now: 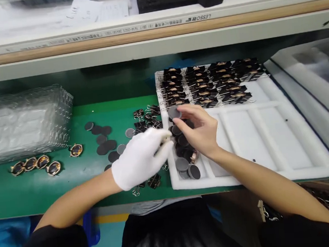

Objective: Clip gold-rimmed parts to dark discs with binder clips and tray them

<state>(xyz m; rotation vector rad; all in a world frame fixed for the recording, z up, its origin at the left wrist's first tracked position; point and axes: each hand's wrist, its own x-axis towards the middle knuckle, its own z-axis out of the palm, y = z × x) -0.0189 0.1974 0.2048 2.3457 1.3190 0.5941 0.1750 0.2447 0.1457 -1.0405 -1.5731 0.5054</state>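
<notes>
My right hand (201, 130), bare, pinches a round grey disc (174, 112) between thumb and fingertips above the left end of the white foam tray (298, 173). Beside it my left hand (144, 156), in a white glove, has its fingers closed round something small, mostly hidden by the glove. Below the right hand, a heap of black and grey discs (182, 164) lies in the tray's left compartment. Black binder clips (154, 181) lie on the green table around the left hand, with loose dark discs (106, 147) to its left.
Rows of clipped black and gold pieces (201, 85) fill the tray's far compartments. Round gold-rimmed parts (53, 168) lie at left, near stacked clear plastic trays (23, 124). More foam trays (317, 87) lean at right. A shelf edge (146, 44) crosses above the table.
</notes>
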